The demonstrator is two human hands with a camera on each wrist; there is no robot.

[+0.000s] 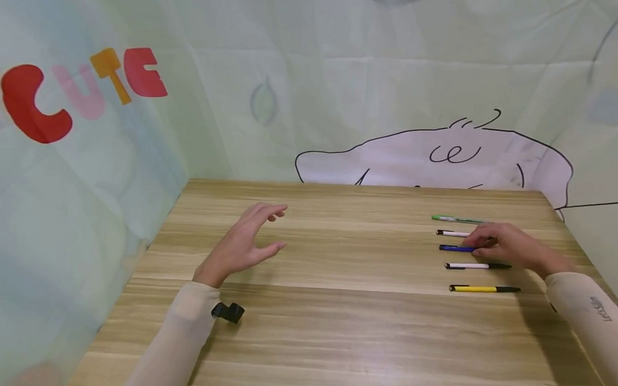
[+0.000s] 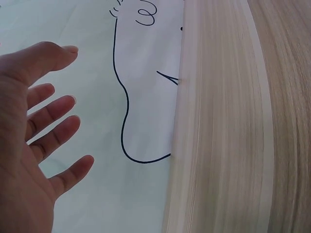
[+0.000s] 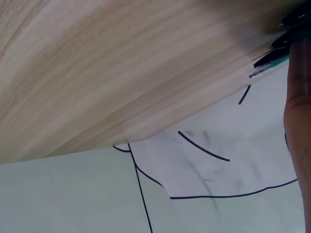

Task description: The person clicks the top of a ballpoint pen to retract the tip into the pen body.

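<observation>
On the right side of the table, my right hand (image 1: 514,247) pinches a blue pen (image 1: 454,248) between thumb and fingers; the hand hides the pen's far end. Behind it lie a white pen (image 1: 452,233), partly covered by the fingers, and a green pen (image 1: 450,218). In front are another white pen (image 1: 468,266) with a black tip and a yellow pen (image 1: 478,289). In the right wrist view only the edge of that hand shows, beside dark pen tips (image 3: 272,57). My left hand (image 1: 242,242) hovers over the left of the table, fingers spread, holding nothing.
The wooden table (image 1: 334,332) ends at a printed cloth backdrop (image 1: 291,117) along its back and left. A black wrist-camera mount (image 1: 228,312) sticks out from the left sleeve (image 1: 178,331).
</observation>
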